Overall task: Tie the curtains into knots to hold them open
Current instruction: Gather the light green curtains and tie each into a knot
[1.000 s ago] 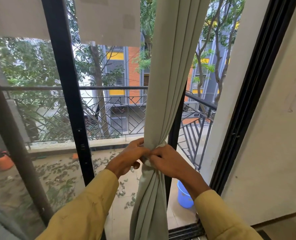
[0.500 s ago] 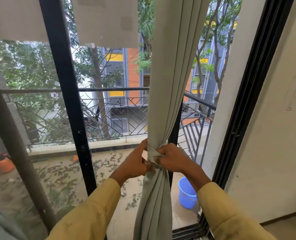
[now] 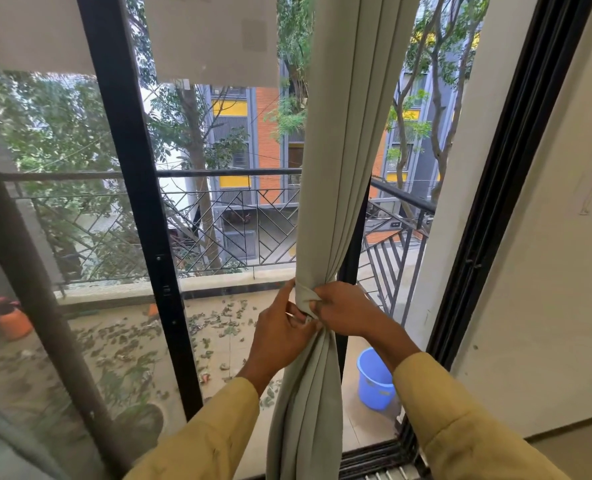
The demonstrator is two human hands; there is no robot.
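We hold the pale grey-green fabric curtain point(image 3: 336, 161) where it is gathered at a wrapped band point(image 3: 306, 296) in front of the black metal window frame point(image 3: 138, 202). Our left hand point(image 3: 280, 337) pinches the folds just under the band; our right hand point(image 3: 348, 311) grips the band's side. Behind the glass, the bunched curtain hides part of the balcony railing point(image 3: 225, 230), and a blue plastic bucket point(image 3: 374, 379) stands on the leaf-strewn floor between curtain and right sleeve point(image 3: 460, 427).

Curtain point(image 3: 336, 168): top and hem cut off by frame edges. Knot point(image 3: 305, 299): partly hidden by both hands. Bucket point(image 3: 374, 379): right side behind sleeve point(image 3: 460, 427).
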